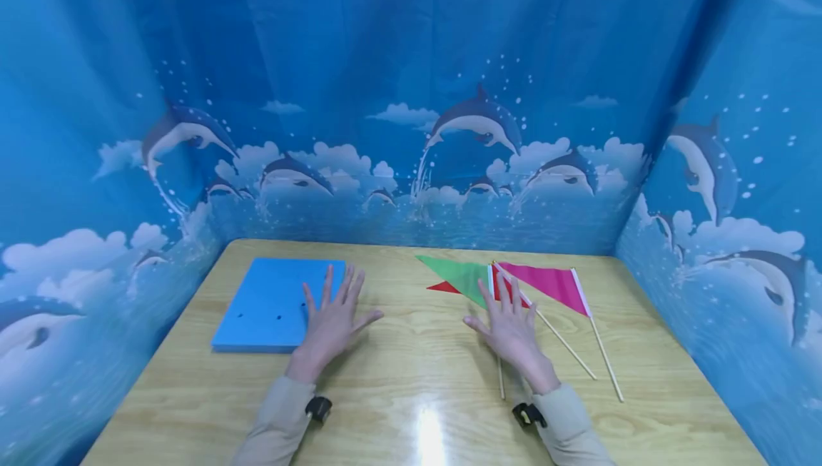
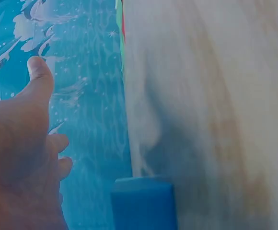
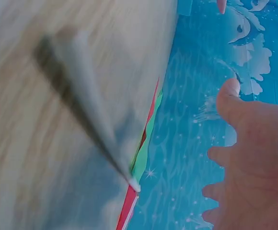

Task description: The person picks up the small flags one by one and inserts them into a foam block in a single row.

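Observation:
My left hand [image 1: 332,323] is spread with straight fingers over the right edge of a flat blue board [image 1: 266,295] that has several small dark holes. In the left wrist view the board [image 2: 144,203] shows below the hand, and nothing is in the fingers. My right hand [image 1: 510,327], also spread and holding nothing, hovers over a group of small pennants on pale sticks. Among them are a green pennant [image 1: 459,275], a red one [image 1: 444,287] partly covered by it, and a pink one [image 1: 542,282]. A stick [image 3: 91,100] runs close past the right wrist camera.
The pale wooden table [image 1: 411,359] carries the board at left and the pennants at right. Blue curtains [image 1: 359,59] printed with dolphins and clouds stand along the back and both sides. A small black device [image 1: 317,409] sits at each wrist.

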